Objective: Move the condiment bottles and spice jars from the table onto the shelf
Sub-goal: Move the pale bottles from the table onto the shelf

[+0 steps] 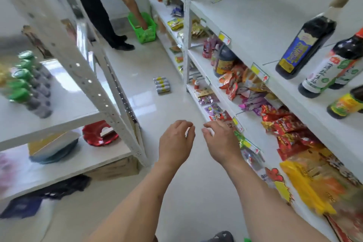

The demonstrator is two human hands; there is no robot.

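While three dark condiment bottles (pixel 306 39) stand upright on the white shelf (pixel 255 25) at upper right, the left hand (pixel 174 143) and right hand (pixel 220 141) hover below that shelf, near each other, fingers loosely curled, holding nothing. Snack packets (pixel 284 129) fill the lower tiers.

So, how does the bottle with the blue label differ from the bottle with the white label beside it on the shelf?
The blue-label bottle has a pale, beige-looking cap; the white-label bottle has a red one. The blue-label bottle stands further back on the shelf, the white-label bottle nearer the front edge. The first label is blue and yellow, the second white with green marks. Both hold dark liquid and stand upright.
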